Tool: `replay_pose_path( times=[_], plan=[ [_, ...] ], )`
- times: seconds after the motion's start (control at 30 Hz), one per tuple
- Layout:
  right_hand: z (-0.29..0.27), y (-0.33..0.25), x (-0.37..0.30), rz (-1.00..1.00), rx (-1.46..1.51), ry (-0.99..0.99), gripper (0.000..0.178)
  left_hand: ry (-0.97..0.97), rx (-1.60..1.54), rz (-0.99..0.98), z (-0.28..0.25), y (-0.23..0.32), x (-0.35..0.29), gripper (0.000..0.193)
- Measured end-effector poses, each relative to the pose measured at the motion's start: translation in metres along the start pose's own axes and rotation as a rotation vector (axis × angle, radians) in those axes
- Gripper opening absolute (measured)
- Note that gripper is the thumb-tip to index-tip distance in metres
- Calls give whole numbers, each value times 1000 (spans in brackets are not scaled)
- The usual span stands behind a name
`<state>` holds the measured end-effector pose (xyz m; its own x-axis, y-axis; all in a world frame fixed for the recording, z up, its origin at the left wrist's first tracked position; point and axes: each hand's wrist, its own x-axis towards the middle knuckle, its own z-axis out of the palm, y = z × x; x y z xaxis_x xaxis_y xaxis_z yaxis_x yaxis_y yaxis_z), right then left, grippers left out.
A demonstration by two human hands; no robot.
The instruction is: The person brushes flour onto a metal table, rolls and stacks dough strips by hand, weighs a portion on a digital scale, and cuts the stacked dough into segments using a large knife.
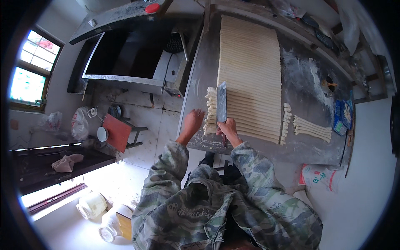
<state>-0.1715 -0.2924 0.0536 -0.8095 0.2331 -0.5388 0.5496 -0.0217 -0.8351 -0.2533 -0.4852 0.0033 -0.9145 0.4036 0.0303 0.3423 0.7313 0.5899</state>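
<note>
Long strips of pale dough (pixel 250 71) lie side by side in a wide sheet on the dark floured table (pixel 191 91). My right hand (pixel 227 126) is closed round the handle of a cleaver (pixel 222 102), whose broad grey blade stands across the strips near their left ends. Left of the blade is a row of short dough ends (pixel 211 109). My left hand (pixel 193 121) hovers by the table's left edge beside these ends, fingers loosely apart and holding nothing. To the right lie a narrow column of dough ends (pixel 286 123) and a small group of short strips (pixel 312 128).
Flour (pixel 302 75) dusts the table's right side, where a blue package (pixel 342 117) lies. A black-fronted cabinet (pixel 125 54) stands left of the table. A red-topped stool (pixel 115 132) is on the tiled floor, and a white sack (pixel 318 177) rests by the near right corner.
</note>
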Motion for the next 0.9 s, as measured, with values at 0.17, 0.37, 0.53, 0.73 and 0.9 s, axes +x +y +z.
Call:
replay_pose_path(
  times=[0.17, 0.37, 0.53, 0.73, 0.9],
  plan=[
    [14, -25, -8, 124, -17, -6, 18, -227, -105, -179, -10, 43, 84, 49],
    [23, -16, 9, 154, -91, -12, 16, -344, 22, -248, 7, 92, 129, 53],
    [32, -10, 15, 131, -118, -10, 17, -382, 30, -226, 13, 80, 136, 47],
    [42, -8, 25, 167, -178, -9, 17, -379, 64, -192, 17, 69, 143, 37],
    [43, 46, 45, 75, -279, 78, 21, -249, 33, -152, 24, 73, 138, 34]
  ],
)
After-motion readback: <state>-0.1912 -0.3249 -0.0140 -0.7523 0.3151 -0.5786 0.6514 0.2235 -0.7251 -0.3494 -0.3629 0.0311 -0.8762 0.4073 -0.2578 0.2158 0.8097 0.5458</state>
